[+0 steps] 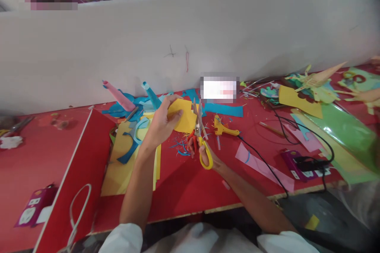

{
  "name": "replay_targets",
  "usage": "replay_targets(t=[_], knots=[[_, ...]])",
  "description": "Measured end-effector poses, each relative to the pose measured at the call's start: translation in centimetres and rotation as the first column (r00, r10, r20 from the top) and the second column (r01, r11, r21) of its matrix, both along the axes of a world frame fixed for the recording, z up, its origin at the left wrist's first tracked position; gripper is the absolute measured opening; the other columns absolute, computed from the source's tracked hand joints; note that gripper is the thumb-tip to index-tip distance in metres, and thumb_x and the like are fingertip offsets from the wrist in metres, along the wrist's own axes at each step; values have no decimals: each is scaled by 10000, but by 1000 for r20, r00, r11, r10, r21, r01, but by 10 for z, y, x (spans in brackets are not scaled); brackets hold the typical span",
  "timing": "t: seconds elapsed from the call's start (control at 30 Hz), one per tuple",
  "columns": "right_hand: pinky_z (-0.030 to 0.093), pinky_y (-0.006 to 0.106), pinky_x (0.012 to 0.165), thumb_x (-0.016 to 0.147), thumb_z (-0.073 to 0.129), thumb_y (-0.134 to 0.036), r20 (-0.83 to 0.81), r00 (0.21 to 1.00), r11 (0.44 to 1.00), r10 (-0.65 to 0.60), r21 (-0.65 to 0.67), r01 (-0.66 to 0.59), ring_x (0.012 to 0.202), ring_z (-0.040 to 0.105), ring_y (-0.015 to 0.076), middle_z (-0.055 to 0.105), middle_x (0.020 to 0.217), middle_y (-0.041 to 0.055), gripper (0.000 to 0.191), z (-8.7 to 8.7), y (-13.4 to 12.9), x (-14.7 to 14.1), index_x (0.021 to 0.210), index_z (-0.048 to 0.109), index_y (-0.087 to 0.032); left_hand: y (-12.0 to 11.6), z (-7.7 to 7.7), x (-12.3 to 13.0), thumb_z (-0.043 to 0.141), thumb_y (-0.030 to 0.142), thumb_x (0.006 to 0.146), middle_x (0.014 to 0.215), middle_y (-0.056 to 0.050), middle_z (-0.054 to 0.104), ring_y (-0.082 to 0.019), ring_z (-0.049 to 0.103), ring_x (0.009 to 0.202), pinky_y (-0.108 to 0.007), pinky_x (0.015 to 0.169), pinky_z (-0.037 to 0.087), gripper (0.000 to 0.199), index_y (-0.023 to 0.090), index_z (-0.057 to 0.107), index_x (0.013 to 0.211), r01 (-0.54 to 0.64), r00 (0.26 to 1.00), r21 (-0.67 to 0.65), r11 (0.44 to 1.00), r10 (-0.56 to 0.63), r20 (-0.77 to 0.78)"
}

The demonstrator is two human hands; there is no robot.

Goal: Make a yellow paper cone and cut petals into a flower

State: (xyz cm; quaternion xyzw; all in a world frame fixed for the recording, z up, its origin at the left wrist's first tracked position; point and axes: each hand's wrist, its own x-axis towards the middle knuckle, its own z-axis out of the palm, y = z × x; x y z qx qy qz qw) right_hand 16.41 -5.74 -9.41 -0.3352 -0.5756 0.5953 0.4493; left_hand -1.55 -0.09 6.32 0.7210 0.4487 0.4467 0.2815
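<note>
My left hand [164, 120] grips a piece of yellow paper [186, 116], thumb on its face, raised above the red table. In my right hand [204, 152] is a pair of scissors [204, 154] with yellow handles. Their blades point away from me and stand parted at the paper's right edge, which has a small notch. Red-handled pliers [192, 141] appear just behind the scissors; whether they lie on the table I cannot tell. A yellow glue gun [224, 127] rests to the right of my right hand. Thin paper scraps [181, 148] lie below the yellow paper.
Yellow sheets [118, 170] lie left of my left forearm, with blue cuttings. Pink [118, 97] and blue [152, 95] paper rolls stand behind. A black cord [258, 156] crosses the right side near a purple box [297, 164]. A red divider [77, 166] borders the left.
</note>
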Motion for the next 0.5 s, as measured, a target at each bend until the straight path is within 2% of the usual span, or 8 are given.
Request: replay_targets(t=[0.03,0.1,0.2,0.37,0.5], knots=[[475,309,488,807,391,-1030,-31,999,1000,13,0,-13,538,501,142,547,746,-3,837,-5,1,0,953,567,-225,-1,3,0,598,278,1017,1349,-82,693,-223,681,1164,-339,935,608,337,246,605,1353,-3,1000,7,1000,3,-27],[442,300,464,778,381,-1050,-75,997,999,36,-3,-36,511,447,123,504,739,-21,844,-13,2,0,943,527,-236,-3,7,-1,583,238,1020,1442,-67,680,-242,636,1317,-371,1058,574,374,258,629,1391,-8,998,21,1000,9,-63],[451,292,482,806,419,-1017,-85,995,998,57,-3,-58,540,449,123,515,785,-16,809,-14,2,2,982,537,-237,-2,6,-1,582,214,1018,1506,-69,651,-248,602,1388,-411,1148,530,441,262,600,1456,-16,997,34,999,18,-69],[436,298,528,868,485,-938,-45,995,996,91,30,-90,611,476,146,540,807,3,738,-4,3,8,1022,587,-223,0,-2,1,576,247,1026,1478,-99,627,-225,650,1250,-399,1061,576,493,266,520,1516,-22,999,-14,1000,21,-37],[465,337,607,870,479,-941,-43,997,998,63,29,-61,666,495,169,544,837,25,756,0,4,7,1050,586,-214,-1,-5,5,601,271,1017,1341,-89,655,-202,665,1112,-355,932,609,516,292,500,1523,-12,1000,-44,999,12,21]])
